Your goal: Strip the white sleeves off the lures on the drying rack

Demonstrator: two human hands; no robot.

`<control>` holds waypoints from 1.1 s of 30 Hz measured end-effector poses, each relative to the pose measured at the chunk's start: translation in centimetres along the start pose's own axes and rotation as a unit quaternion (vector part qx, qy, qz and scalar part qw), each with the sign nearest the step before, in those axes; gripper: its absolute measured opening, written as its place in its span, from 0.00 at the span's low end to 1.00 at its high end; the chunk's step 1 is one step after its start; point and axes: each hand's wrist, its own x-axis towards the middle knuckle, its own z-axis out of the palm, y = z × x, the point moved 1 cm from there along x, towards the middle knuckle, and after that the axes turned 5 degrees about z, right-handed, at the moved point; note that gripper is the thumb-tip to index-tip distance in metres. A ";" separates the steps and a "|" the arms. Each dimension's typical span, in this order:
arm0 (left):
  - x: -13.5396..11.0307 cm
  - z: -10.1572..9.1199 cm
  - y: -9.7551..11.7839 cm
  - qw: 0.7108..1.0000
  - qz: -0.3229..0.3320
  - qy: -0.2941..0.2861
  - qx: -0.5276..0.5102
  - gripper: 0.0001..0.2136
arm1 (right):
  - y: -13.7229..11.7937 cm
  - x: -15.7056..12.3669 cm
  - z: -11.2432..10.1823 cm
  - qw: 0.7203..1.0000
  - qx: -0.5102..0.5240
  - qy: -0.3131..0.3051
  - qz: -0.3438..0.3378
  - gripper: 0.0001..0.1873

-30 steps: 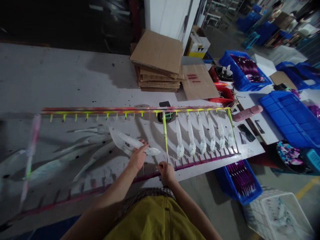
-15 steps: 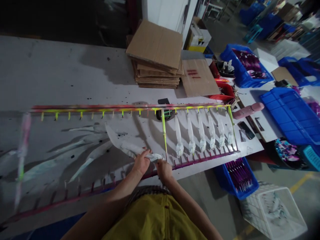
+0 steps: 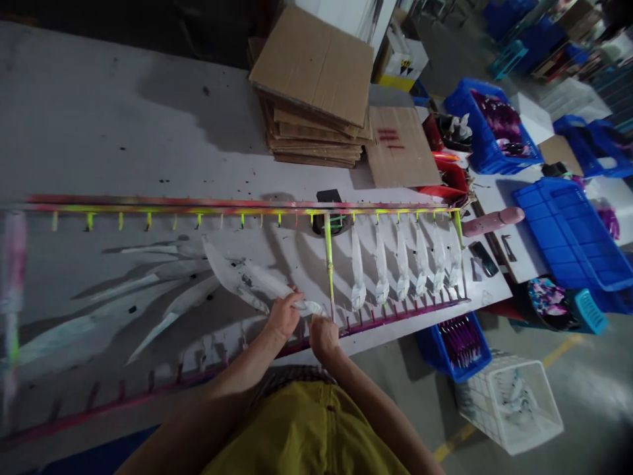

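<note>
My left hand is closed on the lower end of a long white lure-shaped piece that slants up to the left across a long paint-stained rack. My right hand is closed next to it, at the piece's tip and the rack's near purple rail. To the right of the yellow crossbar, several white pieces hang between the rack's two rails.
A stack of cardboard sheets lies behind the rack. Blue crates stand at the right, one blue crate and a white basket on the floor. A pink bottle lies by the rack's right end.
My left hand brought the white piece's lower end down toward the near rail, and my right hand came up to meet its tip. The view shifted slightly.
</note>
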 end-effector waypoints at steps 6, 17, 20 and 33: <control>1.8 1.2 0.6 0.990 -0.032 -0.074 0.116 0.13 | -0.1 0.9 0.2 0.998 -0.046 -0.041 -0.018 0.08; 6.3 4.3 1.2 0.923 -0.025 -0.179 0.340 0.08 | 4.4 -1.0 3.9 0.964 0.219 0.149 0.019 0.23; 6.6 4.6 1.1 0.916 -0.034 -0.197 0.349 0.08 | 4.3 -0.8 3.9 0.959 0.234 0.157 0.008 0.26; 6.7 4.0 1.1 0.908 -0.058 -0.131 0.394 0.05 | 5.2 -0.8 4.2 0.944 0.288 0.157 -0.044 0.26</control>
